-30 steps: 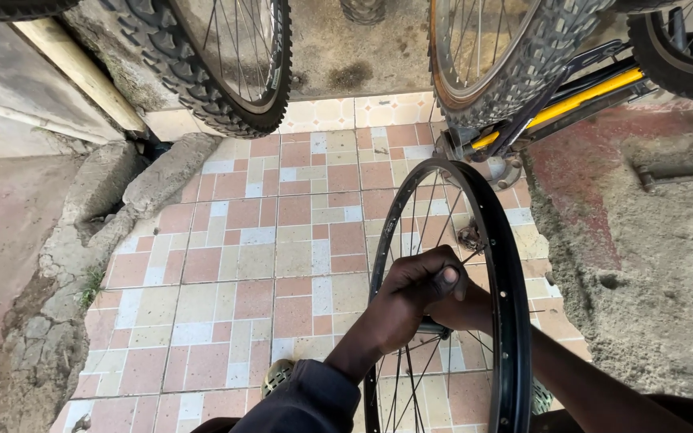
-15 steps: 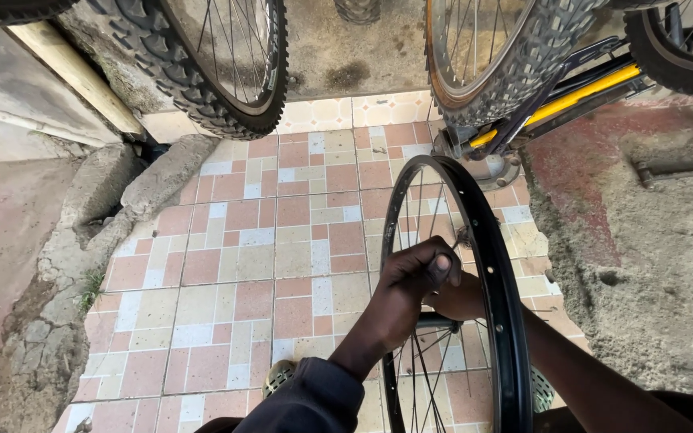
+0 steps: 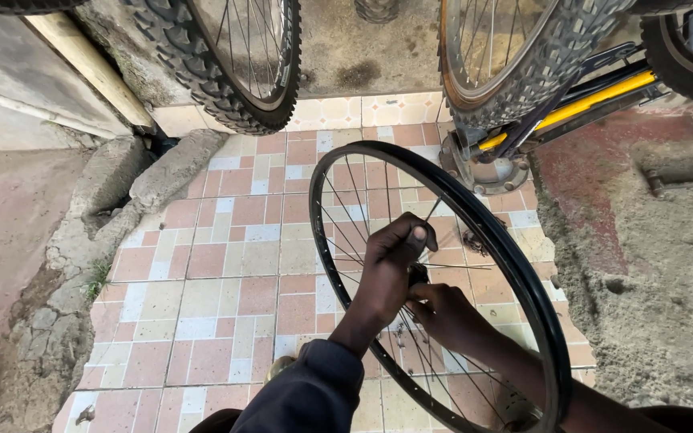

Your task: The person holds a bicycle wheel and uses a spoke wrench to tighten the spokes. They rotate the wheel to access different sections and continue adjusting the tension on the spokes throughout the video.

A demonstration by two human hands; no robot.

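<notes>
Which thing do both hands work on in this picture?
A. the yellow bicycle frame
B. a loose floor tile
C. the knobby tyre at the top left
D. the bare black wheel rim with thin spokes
D: the left hand and the right hand meet among the spokes inside the black wheel rim, which carries no tyre.

Hub under left hand (image 3: 391, 265) and right hand (image 3: 443, 313) hidden; bare rim (image 3: 523, 273) cut off at frame bottom below them.
</notes>
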